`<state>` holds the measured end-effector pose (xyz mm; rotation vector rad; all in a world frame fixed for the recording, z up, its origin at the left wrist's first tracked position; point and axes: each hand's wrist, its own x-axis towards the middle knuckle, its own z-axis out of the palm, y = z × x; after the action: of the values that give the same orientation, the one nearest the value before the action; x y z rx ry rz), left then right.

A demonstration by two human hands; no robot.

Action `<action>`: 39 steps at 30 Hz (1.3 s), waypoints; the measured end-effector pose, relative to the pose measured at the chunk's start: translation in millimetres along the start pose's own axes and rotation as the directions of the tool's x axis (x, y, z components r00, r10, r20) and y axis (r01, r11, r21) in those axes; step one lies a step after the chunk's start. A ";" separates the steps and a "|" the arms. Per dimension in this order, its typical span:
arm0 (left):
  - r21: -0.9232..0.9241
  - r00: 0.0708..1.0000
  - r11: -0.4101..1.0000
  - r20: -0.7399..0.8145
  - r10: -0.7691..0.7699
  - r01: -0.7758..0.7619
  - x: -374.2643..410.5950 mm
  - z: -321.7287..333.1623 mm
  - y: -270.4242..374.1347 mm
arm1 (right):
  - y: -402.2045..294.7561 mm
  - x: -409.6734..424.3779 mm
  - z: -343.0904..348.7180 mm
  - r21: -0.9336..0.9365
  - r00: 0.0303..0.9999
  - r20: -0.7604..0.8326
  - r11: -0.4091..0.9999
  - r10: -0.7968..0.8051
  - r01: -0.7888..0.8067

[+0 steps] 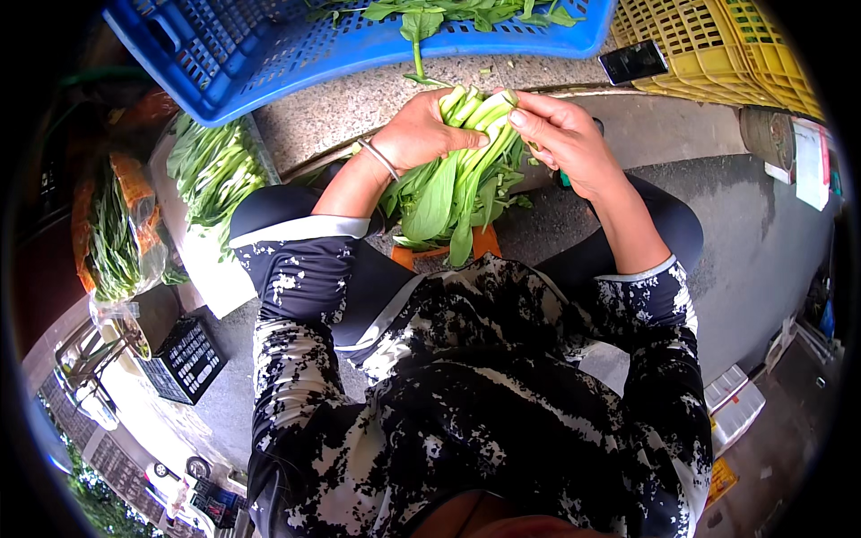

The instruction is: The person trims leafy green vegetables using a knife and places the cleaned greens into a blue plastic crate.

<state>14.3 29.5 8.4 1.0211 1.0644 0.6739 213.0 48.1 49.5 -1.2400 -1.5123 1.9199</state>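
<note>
My left hand, with a bangle at the wrist, is wrapped around a bunch of leafy greens. Its pale cut stems point up and away from me, and the leaves hang down over my lap. At the stem ends, the thumb and fingers of my right hand pinch the right side of the same bunch. A single leafy stalk dangles over the near rim of a blue plastic crate, just beyond my hands. Something orange shows below the leaves, mostly hidden.
More greens lie in the blue crate, on a speckled stone ledge. A smartphone rests beside a yellow plastic crate. To my left are piled greens, bagged greens and a black crate. White boxes stand behind right.
</note>
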 end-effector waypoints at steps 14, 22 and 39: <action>0.012 0.995 0.995 -0.028 0.098 -0.098 2.4 1.5 -5.1 | 9.2 6.0 -3.0 -0.016 0.998 -0.051 0.999 -0.039 0.038; -0.029 0.998 1.000 0.056 -0.009 0.010 -1.6 -3.3 -2.7 | 6.1 4.3 -22.0 0.031 0.994 -0.111 1.000 0.006 -0.003; -0.210 0.999 0.978 -0.049 0.005 -0.015 -6.4 -28.8 12.9 | 4.3 7.5 -40.8 -0.184 0.965 -0.143 0.963 -0.222 0.195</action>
<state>-14.6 39.0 18.9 0.8313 1.0072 0.8049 243.5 75.4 41.8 -1.2186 -1.6733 1.5454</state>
